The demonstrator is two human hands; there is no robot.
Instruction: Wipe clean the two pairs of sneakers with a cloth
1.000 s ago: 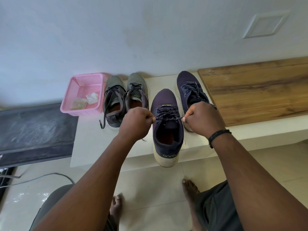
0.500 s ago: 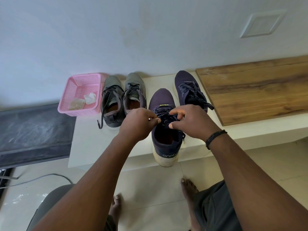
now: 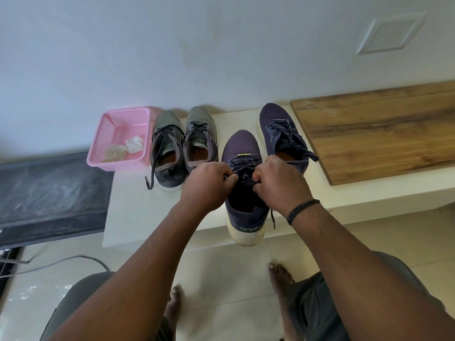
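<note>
A navy sneaker (image 3: 242, 146) with a cream sole lies toe-away on the white ledge (image 3: 138, 205), its heel over the front edge. My left hand (image 3: 208, 184) and my right hand (image 3: 277, 183) meet over its tongue, and each pinches a strand of its dark speckled laces (image 3: 245, 166). One lace end dangles by the heel. Its navy partner (image 3: 280, 129) sits behind to the right, laces loose. A grey pair (image 3: 183, 136) stands side by side to the left. Crumpled cloths (image 3: 124, 148) lie in a pink basket.
The pink plastic basket (image 3: 108, 134) sits at the ledge's left end against the wall. A wooden board (image 3: 376, 129) covers the ledge's right part. A dark mat (image 3: 49, 190) lies lower left, with a cable (image 3: 61, 265) on the tiled floor. My bare feet stand below.
My hands, pulling the lace ends apart a second ago, have come together over the navy sneaker's tongue and now work the laces close to each other.
</note>
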